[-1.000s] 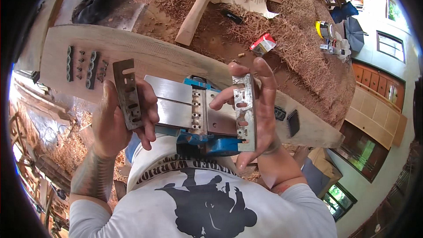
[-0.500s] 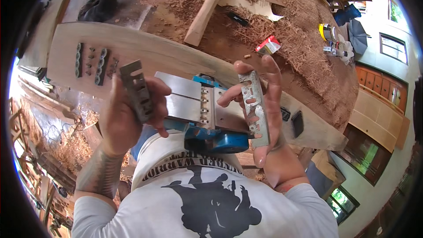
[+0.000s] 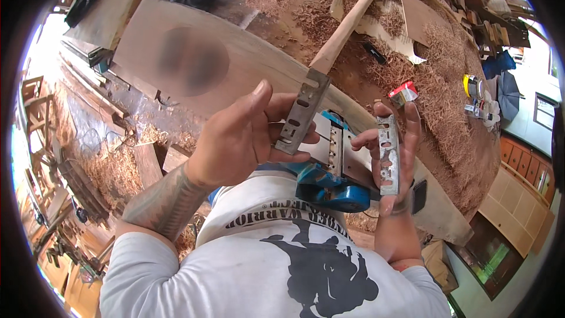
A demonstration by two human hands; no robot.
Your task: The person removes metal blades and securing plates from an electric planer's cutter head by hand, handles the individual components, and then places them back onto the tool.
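Observation:
My left hand (image 3: 238,129) holds a slotted planer blade (image 3: 304,110) upright at its fingertips, with the thumb lifted away. In my right hand (image 3: 407,141) a second planer blade (image 3: 388,156) lies along the palm and fingers; its surface looks pale and worn. Between and below both hands sits a blue electric planer (image 3: 335,191), its flat metal sole and the slot with a row of bolts facing up. It rests against the wooden board near my waist. My left hand and its blade partly cover the planer's sole.
The long wooden board (image 3: 253,53) runs across in front of me; a blurred patch hides part of its left end. Beyond it lie a wooden-handled tool (image 3: 347,29), a red and white box (image 3: 404,92) and heaps of wood shavings (image 3: 441,123). A dark phone-like object (image 3: 419,195) sits right.
My left hand has moved right with its blade, closer to my right hand and over the planer. The view has shifted, so the surroundings appear displaced. Both blades are still held.

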